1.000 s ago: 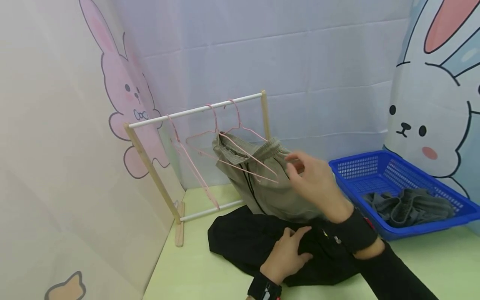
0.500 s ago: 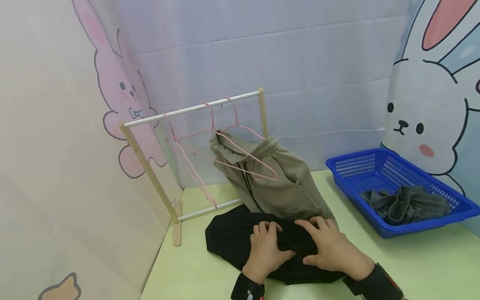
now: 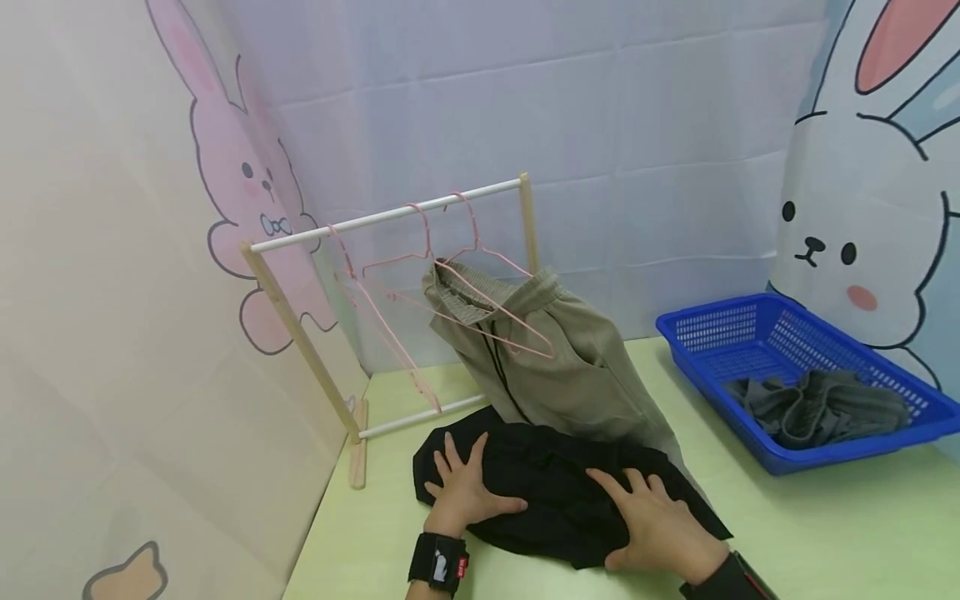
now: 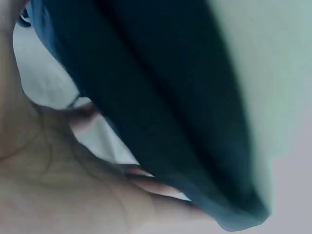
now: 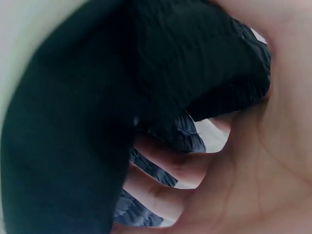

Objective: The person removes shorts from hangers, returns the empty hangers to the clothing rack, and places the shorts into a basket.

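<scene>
A black garment [image 3: 547, 483] lies bunched on the pale green table, and the right wrist view shows its gathered elastic waistband [image 5: 204, 53]. My left hand [image 3: 459, 493] rests on the left part of it with the fingers spread. On the right end, my right hand [image 3: 656, 521] touches the cloth, thumb apart from the fairly straight fingers. Dark cloth [image 4: 161, 97] fills much of the left wrist view beside the palm. Just behind the black garment, khaki drawstring trousers [image 3: 570, 358] hang from a pink hanger [image 3: 491, 304], their lower part partly covered.
A small rack with a white rail [image 3: 375, 218] and wooden posts [image 3: 300, 342] stands at the back left. Another pink hanger [image 3: 390, 333] hangs from it. To the right, a blue basket [image 3: 720, 400] holds a crumpled grey garment [image 3: 825, 408]. Fabric walls enclose the table.
My right hand has come down from beside the khaki trousers onto the black garment. My left hand has moved left across it, its fingers now spread. The black garment's right end now spreads further out.
</scene>
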Motion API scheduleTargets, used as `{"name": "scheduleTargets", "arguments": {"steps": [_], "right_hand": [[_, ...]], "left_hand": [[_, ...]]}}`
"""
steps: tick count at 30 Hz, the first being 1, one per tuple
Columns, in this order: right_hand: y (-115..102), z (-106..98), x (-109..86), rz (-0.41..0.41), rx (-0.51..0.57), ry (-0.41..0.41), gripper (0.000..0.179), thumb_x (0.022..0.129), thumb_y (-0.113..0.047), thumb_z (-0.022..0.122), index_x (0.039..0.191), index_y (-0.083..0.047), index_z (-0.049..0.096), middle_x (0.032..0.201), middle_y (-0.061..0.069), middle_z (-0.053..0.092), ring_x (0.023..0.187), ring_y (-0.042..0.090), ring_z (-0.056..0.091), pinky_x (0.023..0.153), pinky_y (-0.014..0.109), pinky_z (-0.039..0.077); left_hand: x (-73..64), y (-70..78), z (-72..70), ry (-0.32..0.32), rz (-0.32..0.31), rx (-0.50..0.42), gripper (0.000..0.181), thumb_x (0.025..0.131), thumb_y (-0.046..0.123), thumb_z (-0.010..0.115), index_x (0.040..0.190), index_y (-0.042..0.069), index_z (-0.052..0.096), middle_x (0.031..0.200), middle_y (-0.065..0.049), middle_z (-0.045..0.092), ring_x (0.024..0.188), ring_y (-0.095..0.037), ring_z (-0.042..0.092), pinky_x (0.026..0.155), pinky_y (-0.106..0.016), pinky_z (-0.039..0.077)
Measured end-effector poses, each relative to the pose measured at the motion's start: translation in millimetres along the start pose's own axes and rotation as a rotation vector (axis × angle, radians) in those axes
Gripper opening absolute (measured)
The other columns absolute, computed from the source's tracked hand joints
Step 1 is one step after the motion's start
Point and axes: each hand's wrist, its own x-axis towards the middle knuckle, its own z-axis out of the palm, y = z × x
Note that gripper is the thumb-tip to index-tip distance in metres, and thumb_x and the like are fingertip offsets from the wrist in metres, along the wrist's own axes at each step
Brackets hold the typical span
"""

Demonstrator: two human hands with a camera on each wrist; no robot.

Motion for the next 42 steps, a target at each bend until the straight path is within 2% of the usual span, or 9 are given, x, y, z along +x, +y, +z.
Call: {"name": "scheduleTargets", "arguments": {"steps": [3, 6, 13, 18, 23, 27, 32, 36, 42], "right_hand": [[0, 3, 0.8, 0.002, 0.001, -0.007, 0.108, 0.064, -0.044, 0.098, 0.156, -0.034, 0.042, 0.143, 0.022, 0.051, 0.125, 0.050, 0.050, 0.074, 0.070, 0.049], [1, 3, 1.9, -0.007, 0.007, -0.004, 0.104, 0.066, -0.038, 0.097, 0.155, -0.034, 0.044, 0.141, 0.019, 0.053, 0.123, 0.049, 0.052, 0.075, 0.070, 0.048], [4, 2, 1.5, -0.046, 0.004, 0.031, 0.098, 0.068, -0.028, 0.096, 0.152, -0.032, 0.048, 0.136, 0.016, 0.057, 0.122, 0.045, 0.055, 0.076, 0.066, 0.051], [3, 2, 0.8, -0.084, 0.043, 0.046, 0.094, 0.068, -0.021, 0.096, 0.150, -0.027, 0.050, 0.134, 0.017, 0.060, 0.121, 0.046, 0.057, 0.088, 0.067, 0.049], [2, 3, -0.4, -0.193, 0.137, 0.065, 0.086, 0.070, -0.009, 0.090, 0.147, -0.018, 0.054, 0.125, 0.014, 0.065, 0.110, 0.041, 0.064, 0.089, 0.062, 0.051], [2, 4, -0.1, -0.267, 0.220, 0.064, 0.080, 0.073, -0.005, 0.086, 0.146, -0.014, 0.055, 0.128, 0.014, 0.066, 0.111, 0.039, 0.066, 0.088, 0.058, 0.054], [7, 9, 0.6, -0.331, 0.231, 0.145, 0.070, 0.076, -0.015, 0.088, 0.140, -0.013, 0.059, 0.126, 0.008, 0.070, 0.110, 0.034, 0.069, 0.087, 0.052, 0.056], [13, 14, 3.4, -0.372, 0.249, 0.217, 0.060, 0.079, -0.028, 0.090, 0.132, -0.015, 0.064, 0.119, 0.002, 0.072, 0.103, 0.028, 0.072, 0.085, 0.045, 0.059], [24, 18, 2.4, -0.384, 0.324, 0.271, 0.041, 0.083, -0.022, 0.087, 0.117, -0.024, 0.065, 0.107, -0.007, 0.071, 0.095, 0.019, 0.071, 0.080, 0.036, 0.059]], "left_hand": [[-3.8, -4.8, -2.5, -0.050, -0.023, 0.007, 0.125, 0.062, 0.058, 0.096, 0.163, 0.024, 0.031, 0.166, -0.036, 0.003, 0.147, -0.066, 0.013, 0.099, -0.090, 0.016], [-6.9, -3.6, -2.0, -0.081, 0.001, 0.021, 0.123, 0.064, 0.057, 0.095, 0.162, 0.020, 0.031, 0.162, -0.037, 0.019, 0.143, -0.064, 0.024, 0.098, -0.087, 0.024], [-18.6, 10.7, 3.8, -0.129, 0.078, 0.037, 0.119, 0.069, 0.051, 0.094, 0.158, 0.003, 0.031, 0.150, -0.027, 0.048, 0.135, -0.052, 0.042, 0.099, -0.078, 0.035], [-28.9, 24.2, 8.7, -0.191, 0.126, -0.033, 0.111, 0.072, 0.037, 0.095, 0.155, 0.002, 0.031, 0.142, -0.026, 0.056, 0.127, -0.046, 0.054, 0.101, -0.066, 0.044], [-38.7, 39.5, 13.4, -0.260, 0.173, -0.136, 0.119, 0.072, 0.031, 0.095, 0.160, 0.005, 0.019, 0.130, -0.021, 0.066, 0.114, -0.036, 0.066, 0.094, -0.052, 0.053], [-42.6, 47.7, 20.7, -0.296, 0.202, -0.176, 0.128, 0.071, 0.033, 0.094, 0.164, 0.006, 0.010, 0.136, -0.020, 0.063, 0.117, -0.033, 0.064, 0.094, -0.049, 0.053], [-44.9, 55.2, 34.2, -0.314, 0.258, -0.260, 0.124, 0.072, 0.036, 0.094, 0.164, 0.011, 0.015, 0.158, -0.013, 0.044, 0.135, -0.029, 0.053, 0.106, -0.046, 0.047], [-46.1, 64.3, 46.4, -0.300, 0.305, -0.305, 0.113, 0.071, 0.038, 0.094, 0.160, 0.020, 0.026, 0.155, -0.003, 0.046, 0.133, -0.019, 0.053, 0.106, -0.040, 0.047], [-50.5, 79.8, 54.0, -0.258, 0.298, -0.308, 0.098, 0.072, 0.035, 0.093, 0.151, 0.028, 0.036, 0.144, 0.002, 0.055, 0.123, -0.015, 0.057, 0.098, -0.037, 0.050]]}}
